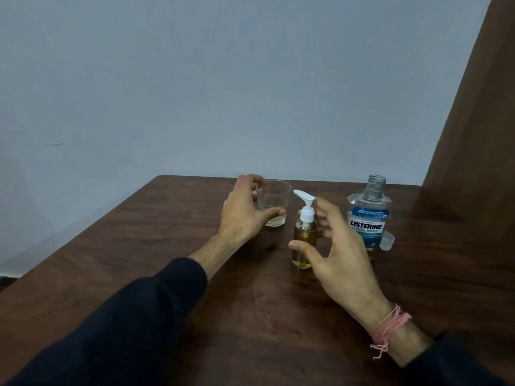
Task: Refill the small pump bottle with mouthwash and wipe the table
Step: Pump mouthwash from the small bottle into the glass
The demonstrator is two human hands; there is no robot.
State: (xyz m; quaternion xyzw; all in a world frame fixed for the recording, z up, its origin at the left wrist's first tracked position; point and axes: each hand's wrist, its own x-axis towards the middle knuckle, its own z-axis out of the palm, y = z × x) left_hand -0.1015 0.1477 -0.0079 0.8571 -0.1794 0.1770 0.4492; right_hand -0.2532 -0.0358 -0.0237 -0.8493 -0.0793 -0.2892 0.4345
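So the right hand [338, 254] is spread wide around the pump bottle [304, 240], not gripping; left hand [245, 215] loosely cups the glass [273, 203]. Grab low, keep it upright.

Bare table [167, 274] left of glass [274, 203]

Plain room; wooden table [139, 274]; bare wall [195, 79].

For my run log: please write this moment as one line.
left hand: open around glass | right hand: open beside pump bottle | Listerine bottle: uncapped
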